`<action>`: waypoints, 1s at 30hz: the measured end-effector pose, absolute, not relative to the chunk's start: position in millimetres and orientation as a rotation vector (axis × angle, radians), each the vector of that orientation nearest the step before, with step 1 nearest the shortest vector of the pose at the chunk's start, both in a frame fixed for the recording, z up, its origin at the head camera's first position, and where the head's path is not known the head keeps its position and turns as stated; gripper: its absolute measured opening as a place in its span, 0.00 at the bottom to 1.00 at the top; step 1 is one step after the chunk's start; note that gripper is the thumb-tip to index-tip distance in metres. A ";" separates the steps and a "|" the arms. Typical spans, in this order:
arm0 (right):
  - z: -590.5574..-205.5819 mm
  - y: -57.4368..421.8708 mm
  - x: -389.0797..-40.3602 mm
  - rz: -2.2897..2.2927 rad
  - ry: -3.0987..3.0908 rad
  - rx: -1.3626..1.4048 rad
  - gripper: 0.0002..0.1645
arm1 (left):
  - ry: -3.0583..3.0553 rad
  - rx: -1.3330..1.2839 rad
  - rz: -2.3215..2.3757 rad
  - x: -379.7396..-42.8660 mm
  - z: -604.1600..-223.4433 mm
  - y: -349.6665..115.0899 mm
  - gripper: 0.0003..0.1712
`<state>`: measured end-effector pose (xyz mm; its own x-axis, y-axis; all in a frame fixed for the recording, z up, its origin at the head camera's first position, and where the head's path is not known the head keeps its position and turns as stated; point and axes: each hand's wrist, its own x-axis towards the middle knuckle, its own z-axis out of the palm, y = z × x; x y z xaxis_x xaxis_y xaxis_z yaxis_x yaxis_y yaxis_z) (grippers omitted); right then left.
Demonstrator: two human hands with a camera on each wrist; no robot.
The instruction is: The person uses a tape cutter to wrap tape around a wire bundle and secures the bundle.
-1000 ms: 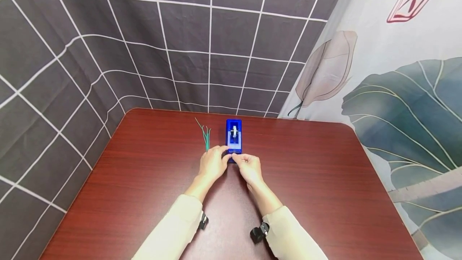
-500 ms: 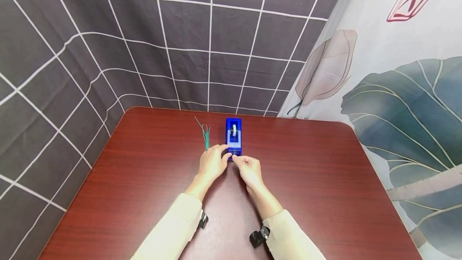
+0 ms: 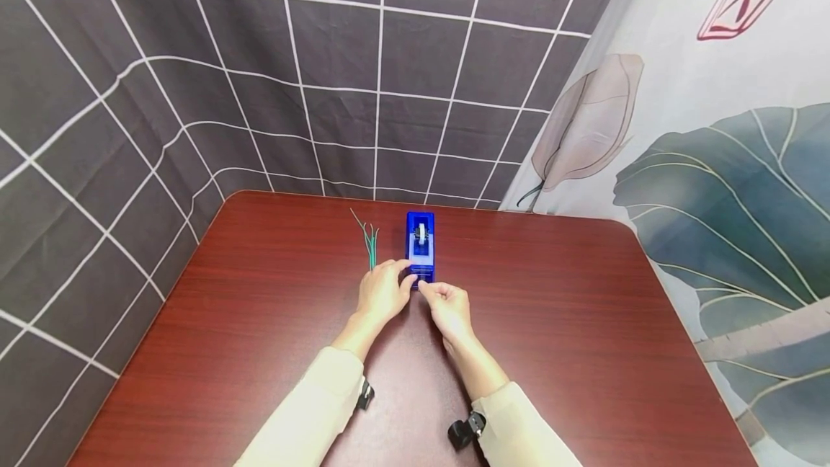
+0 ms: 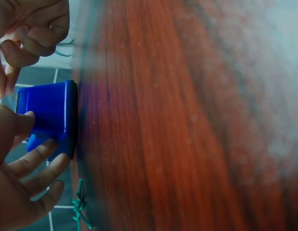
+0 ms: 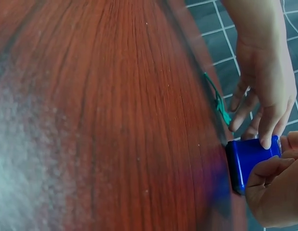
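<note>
A blue tape dispenser (image 3: 421,260) stands on the table, with a roll of tape (image 3: 421,235) in its well. My left hand (image 3: 384,295) grips the dispenser's near end from the left. In the left wrist view its thumb lies against the blue front and the other fingers spread along the side. At the cutter edge, my right hand (image 3: 450,310) pinches the clear tape end (image 4: 8,99) between thumb and forefinger. The rest of the right fingers are curled in. Much of the tape strip is hidden by the fingertips.
Green twist ties (image 3: 371,247) lie on the red-brown table (image 3: 558,323), just left of the dispenser and beyond my left hand. A dark grid-patterned curtain (image 3: 337,56) hangs behind the table, and a white leaf-print curtain (image 3: 681,78) on the right.
My right hand has drawn slightly toward me from the dispenser's cutter end. The left hand keeps its hold, and the dispenser stays in place.
</note>
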<state>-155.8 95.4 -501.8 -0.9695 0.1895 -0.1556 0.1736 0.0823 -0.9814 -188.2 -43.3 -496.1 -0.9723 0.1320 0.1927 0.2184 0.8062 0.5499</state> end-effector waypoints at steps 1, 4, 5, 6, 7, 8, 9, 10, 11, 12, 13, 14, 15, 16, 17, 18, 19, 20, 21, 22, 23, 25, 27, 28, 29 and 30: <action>-501.8 95.4 -155.3 2.092 -2.297 -0.385 0.19 | -2.848 -0.276 -0.898 -188.1 -495.8 -43.2 0.17; -501.9 95.0 -154.2 2.107 -2.283 -0.382 0.19 | -2.843 -0.280 -0.900 -187.8 -495.3 -43.5 0.17; -502.0 94.8 -154.0 2.108 -2.280 -0.382 0.19 | -2.843 -0.279 -0.904 -187.6 -495.2 -43.6 0.17; -502.0 94.6 -153.8 2.105 -2.281 -0.383 0.19 | -2.841 -0.280 -0.905 -187.5 -495.1 -43.7 0.17; -501.7 94.4 -153.3 2.104 -2.281 -0.385 0.18 | -2.840 -0.280 -0.909 -187.4 -495.1 -43.8 0.17; -501.7 94.3 -152.9 2.104 -2.283 -0.388 0.18 | -2.840 -0.279 -0.911 -187.2 -495.0 -43.8 0.17; -501.5 94.2 -152.4 2.103 -2.286 -0.391 0.18 | -2.838 -0.277 -0.910 -187.3 -495.3 -43.8 0.17; -501.3 94.0 -151.8 2.102 -2.289 -0.390 0.18 | -2.839 -0.275 -0.915 -187.3 -495.1 -43.7 0.17; -501.3 94.0 -151.3 2.102 -2.292 -0.395 0.18 | -2.840 -0.273 -0.917 -187.3 -495.1 -43.6 0.17; -501.4 94.0 -150.8 2.102 -2.294 -0.399 0.19 | -2.837 -0.272 -0.919 -187.3 -495.2 -43.5 0.17; -501.7 93.9 -150.6 2.106 -2.294 -0.402 0.19 | -2.836 -0.270 -0.922 -187.4 -495.4 -43.4 0.17; -501.8 94.0 -150.3 2.108 -2.294 -0.403 0.19 | -2.835 -0.269 -0.923 -187.5 -495.6 -43.2 0.17; -501.9 94.0 -150.1 2.106 -2.293 -0.403 0.19 | -2.832 -0.269 -0.925 -187.6 -495.9 -43.2 0.17; -502.2 94.1 -150.0 2.105 -2.293 -0.405 0.19 | -2.831 -0.269 -0.929 -187.5 -495.9 -43.0 0.17; -502.5 94.3 -150.0 2.105 -2.293 -0.410 0.19 | -2.830 -0.270 -0.928 -187.6 -496.2 -43.0 0.17; -502.6 94.4 -149.8 2.105 -2.292 -0.410 0.20 | -2.828 -0.271 -0.930 -187.7 -496.3 -42.9 0.17; -502.8 94.5 -149.7 2.108 -2.290 -0.409 0.20 | -2.827 -0.273 -0.928 -187.7 -496.3 -42.8 0.17; -502.7 94.7 -149.4 2.109 -2.288 -0.409 0.20 | -2.827 -0.275 -0.928 -187.7 -496.2 -42.7 0.17; -502.7 94.8 -149.2 2.111 -2.285 -0.409 0.20 | -2.826 -0.277 -0.929 -187.5 -496.0 -42.7 0.17; -502.6 94.9 -148.9 2.117 -2.280 -0.409 0.20 | -2.824 -0.280 -0.929 -187.5 -495.8 -42.6 0.17; -502.4 94.9 -148.5 2.120 -2.275 -0.409 0.20 | -2.824 -0.283 -0.929 -187.3 -495.6 -42.6 0.17; -501.9 94.7 -147.5 2.129 -2.267 -0.409 0.20 | -2.824 -0.285 -0.930 -187.3 -495.4 -42.6 0.18; -501.3 94.3 -146.4 2.138 -2.265 -0.410 0.20 | -2.826 -0.283 -0.929 -187.4 -495.9 -42.6 0.18; -501.0 94.1 -145.9 2.141 -2.265 -0.412 0.19 | -2.828 -0.280 -0.928 -187.5 -496.1 -42.7 0.18; -500.8 93.8 -145.5 2.143 -2.267 -0.414 0.19 | -2.828 -0.278 -0.928 -187.4 -496.2 -42.7 0.18; -500.6 93.5 -145.1 2.147 -2.266 -0.416 0.19 | -2.828 -0.278 -0.929 -187.4 -496.3 -42.7 0.18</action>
<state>-145.1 93.5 -500.6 -0.9650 0.1850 -0.1858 0.1955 0.0354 -0.9801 -187.4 -42.7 -496.3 -0.9712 0.1278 0.2010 0.2221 0.7908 0.5703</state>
